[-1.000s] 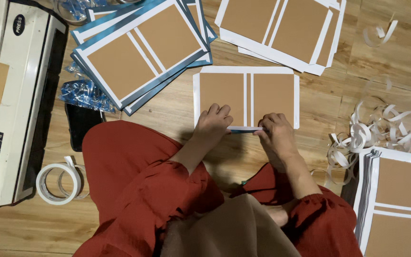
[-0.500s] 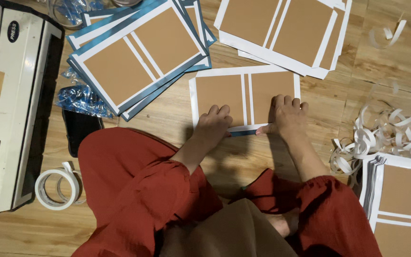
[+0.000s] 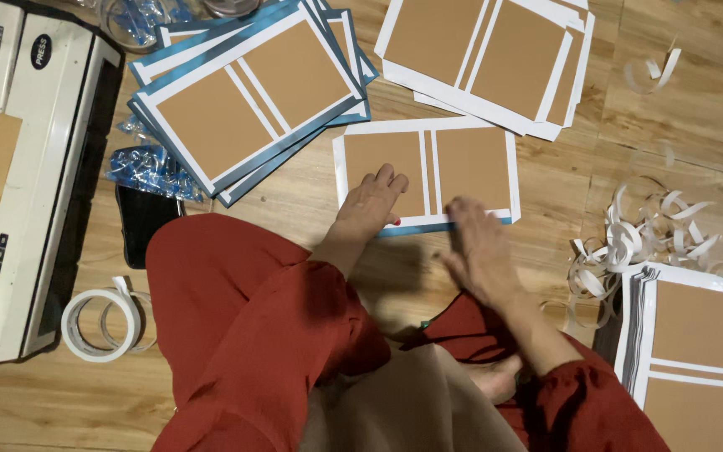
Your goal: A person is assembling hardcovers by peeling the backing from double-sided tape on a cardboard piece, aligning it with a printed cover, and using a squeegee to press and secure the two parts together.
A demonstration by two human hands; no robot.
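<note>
One view only — a camera on the person's head, facing almost straight down onto a wood floor (image 3: 696, 125) from seated height. It sits close: red-clad knees (image 3: 244, 335) fill the bottom edge, and both hands fall mid-frame — left hand (image 3: 371, 201), right hand (image 3: 479, 251). There is no second view to overlap with.

A wooden plank floor (image 3: 696, 117) carried everything. At its middle lay a single brown-and-white card sheet (image 3: 428, 172), the landmark. Left of the sheet fanned a blue-edged stack (image 3: 244, 96); above and right of it spread a white-edged stack (image 3: 495, 54). Far left sat a white machine (image 3: 18, 167), with tape rolls (image 3: 102, 322) below it. Between machine and sheet lay a black phone (image 3: 140, 226). Right of the sheet curled white paper strips (image 3: 638, 238), another card pile (image 3: 692, 343) beneath them.
</note>
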